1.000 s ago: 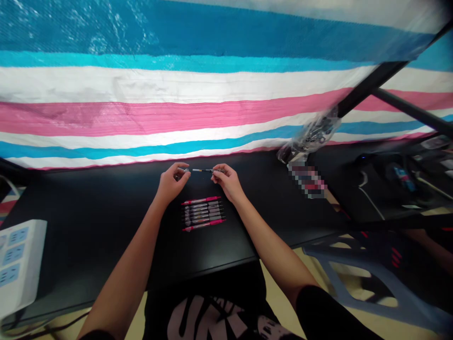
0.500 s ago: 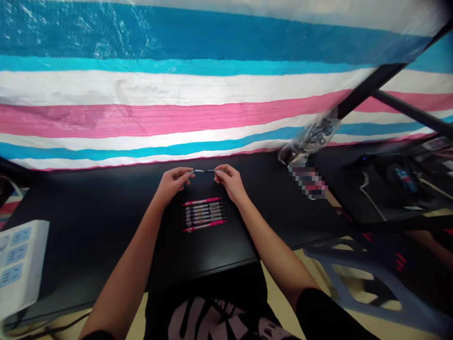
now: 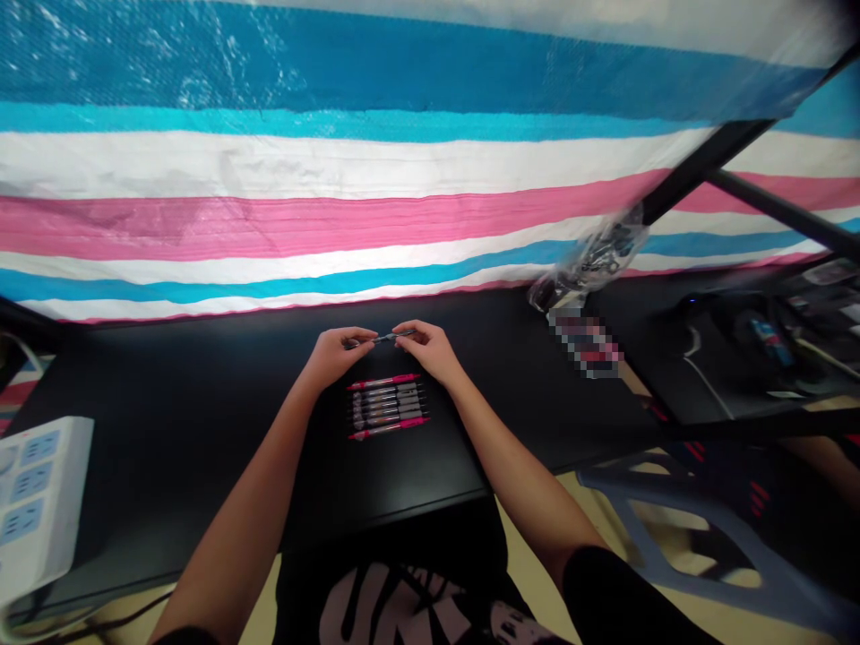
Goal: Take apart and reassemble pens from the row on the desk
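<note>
My left hand (image 3: 334, 355) and my right hand (image 3: 426, 348) meet over the black table (image 3: 167, 421), each pinching one end of a thin dark pen (image 3: 384, 338) held level between them. Just in front of my hands, a row of several pens (image 3: 388, 406) lies side by side on the table, the outer ones pink, the inner ones dark with pale labels.
A striped blue, white and pink sheet (image 3: 336, 179) hangs behind the table. A white power strip (image 3: 33, 493) sits at the left edge. A clear plastic bag (image 3: 591, 260) lies at the back right, near a black pole (image 3: 712, 152). A grey plastic stool (image 3: 678, 537) stands right.
My hands have drawn closer together and dropped slightly toward the table. The pen part between them looks shorter, with less of it showing.
</note>
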A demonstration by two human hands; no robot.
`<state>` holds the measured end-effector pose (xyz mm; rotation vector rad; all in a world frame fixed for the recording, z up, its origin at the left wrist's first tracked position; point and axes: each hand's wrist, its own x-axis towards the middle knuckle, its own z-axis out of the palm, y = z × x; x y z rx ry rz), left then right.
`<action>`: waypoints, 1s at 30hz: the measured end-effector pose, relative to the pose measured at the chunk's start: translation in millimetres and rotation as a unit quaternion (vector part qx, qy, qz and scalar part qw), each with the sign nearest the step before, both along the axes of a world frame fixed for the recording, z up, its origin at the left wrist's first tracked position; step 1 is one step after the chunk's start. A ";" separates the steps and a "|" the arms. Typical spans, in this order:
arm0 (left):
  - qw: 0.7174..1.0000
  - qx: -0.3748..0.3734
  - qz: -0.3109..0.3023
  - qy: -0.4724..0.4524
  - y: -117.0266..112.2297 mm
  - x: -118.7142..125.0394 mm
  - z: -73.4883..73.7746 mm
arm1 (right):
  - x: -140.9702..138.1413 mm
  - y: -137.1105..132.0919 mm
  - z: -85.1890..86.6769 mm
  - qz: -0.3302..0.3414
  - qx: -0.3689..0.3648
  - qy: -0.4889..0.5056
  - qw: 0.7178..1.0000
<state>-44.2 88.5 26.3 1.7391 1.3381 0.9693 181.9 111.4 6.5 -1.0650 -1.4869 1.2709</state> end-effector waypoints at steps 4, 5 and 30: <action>1.000 0.010 -0.006 0.026 -0.4 1.6 -0.3 | -2.2 -2.0 -0.2 0.001 0.005 -0.006 1.000; 1.000 0.011 -0.007 0.028 -0.7 1.8 0.2 | -2.0 -2.0 0.0 0.000 0.002 -0.006 1.000; 0.999 0.024 0.007 0.034 -0.4 -1.1 -0.8 | 18.7 7.9 3.8 0.039 0.051 -0.127 0.990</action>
